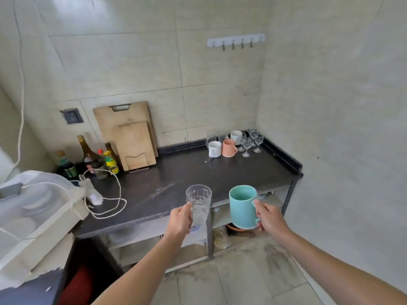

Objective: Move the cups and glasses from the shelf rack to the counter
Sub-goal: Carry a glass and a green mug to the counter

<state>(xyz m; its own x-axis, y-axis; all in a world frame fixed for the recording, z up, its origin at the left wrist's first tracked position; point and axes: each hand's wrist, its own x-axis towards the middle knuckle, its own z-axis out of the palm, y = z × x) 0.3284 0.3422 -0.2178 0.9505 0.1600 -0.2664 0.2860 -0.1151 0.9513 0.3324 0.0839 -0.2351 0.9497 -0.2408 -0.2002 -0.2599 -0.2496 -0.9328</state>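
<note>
Left hand (pixel 180 219): fingers clamped on the clear glass tumbler (pixel 198 204) – I hold it upright over the near counter edge.
Right hand (pixel 268 217): fingers closed on the handle of the teal mug (pixel 243 206), upright, just right of the tumbler.
Counter (pixel 176 179): dark top, bare in the middle.
Far right corner: white mugs (pixel 214 149), a pink mug (pixel 229 147), wine glasses (pixel 250 142) – clustered together.
Far left: cutting boards (pixel 130 137) leaning on the wall, bottles (pixel 92 159) beside them.

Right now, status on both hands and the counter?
Left hand holds clear glass. Right hand holds teal mug. Counter centre bare; cups and wine glasses grouped back right.
</note>
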